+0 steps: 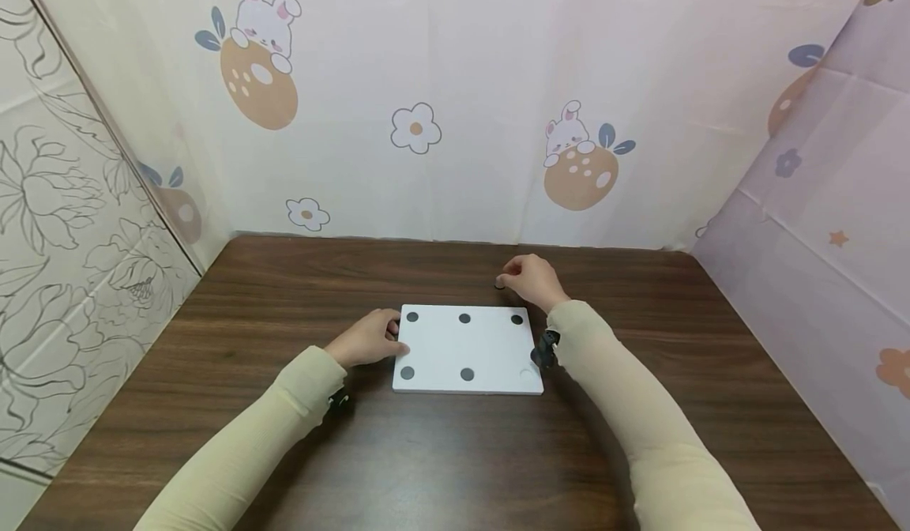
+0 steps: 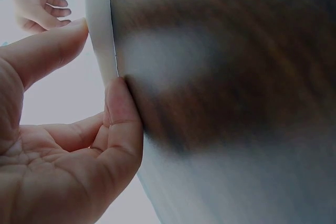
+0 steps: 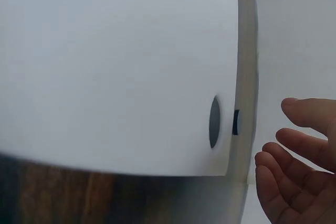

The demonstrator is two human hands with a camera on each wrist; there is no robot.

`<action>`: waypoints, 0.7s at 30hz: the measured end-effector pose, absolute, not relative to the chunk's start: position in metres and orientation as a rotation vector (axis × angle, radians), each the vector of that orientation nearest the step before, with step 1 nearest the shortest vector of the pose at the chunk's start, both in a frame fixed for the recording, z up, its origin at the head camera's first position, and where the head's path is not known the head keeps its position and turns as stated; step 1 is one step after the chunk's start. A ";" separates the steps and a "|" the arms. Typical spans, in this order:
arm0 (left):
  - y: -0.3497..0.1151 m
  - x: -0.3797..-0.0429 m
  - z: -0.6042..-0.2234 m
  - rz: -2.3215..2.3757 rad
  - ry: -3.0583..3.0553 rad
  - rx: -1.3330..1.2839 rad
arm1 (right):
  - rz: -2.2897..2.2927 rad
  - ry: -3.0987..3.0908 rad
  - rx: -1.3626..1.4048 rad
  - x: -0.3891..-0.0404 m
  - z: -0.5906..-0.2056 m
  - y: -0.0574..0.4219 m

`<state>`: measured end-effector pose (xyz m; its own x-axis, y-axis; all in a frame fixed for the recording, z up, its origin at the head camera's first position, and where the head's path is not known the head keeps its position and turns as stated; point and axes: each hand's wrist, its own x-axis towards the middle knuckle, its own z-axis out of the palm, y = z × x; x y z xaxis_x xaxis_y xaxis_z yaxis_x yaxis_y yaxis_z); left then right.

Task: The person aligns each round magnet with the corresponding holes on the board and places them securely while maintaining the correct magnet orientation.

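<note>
While the brown table (image 1: 235, 404) is lying under everything, a white board (image 1: 469, 349) is sitting flat in the middle of it. Five dark discs (image 1: 464, 318) are resting in the board's round holes. The left hand (image 1: 366, 340) is holding the board's left edge between thumb and fingers. The right hand (image 1: 532, 280) is pinching one small dark disc (image 1: 500, 284) just behind the board's far right corner

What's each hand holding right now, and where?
Left hand grips the white rectangular board at its left edge. Right hand pinches a small dark round disc.
</note>
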<state>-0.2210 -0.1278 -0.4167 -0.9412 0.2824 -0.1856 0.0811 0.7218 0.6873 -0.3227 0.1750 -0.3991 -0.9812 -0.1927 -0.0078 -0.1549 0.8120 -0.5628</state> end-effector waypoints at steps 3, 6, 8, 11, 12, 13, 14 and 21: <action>-0.128 -0.221 -0.417 1.038 2.652 0.293 | -0.904 2.919 -0.248 -0.326 -0.403 0.175; -0.128 -0.222 -0.418 1.038 2.653 0.300 | -0.902 2.902 -0.219 -0.329 -0.406 0.174; -0.129 -0.222 -0.418 1.039 2.652 0.300 | -0.897 2.892 -0.208 -0.331 -0.408 0.174; -0.129 -0.222 -0.418 1.035 2.651 0.301 | -0.892 2.877 -0.206 -0.332 -0.409 0.174; -0.129 -0.222 -0.417 1.037 2.649 0.300 | -0.888 2.874 -0.205 -0.333 -0.410 0.174; -0.129 -0.222 -0.417 1.039 2.646 0.300 | -0.883 2.869 -0.204 -0.333 -0.410 0.175; -0.129 -0.222 -0.417 1.038 2.646 0.301 | -0.878 2.866 -0.203 -0.334 -0.411 0.175; -0.129 -0.222 -0.418 1.041 2.643 0.300 | -0.847 2.855 -0.188 -0.338 -0.415 0.173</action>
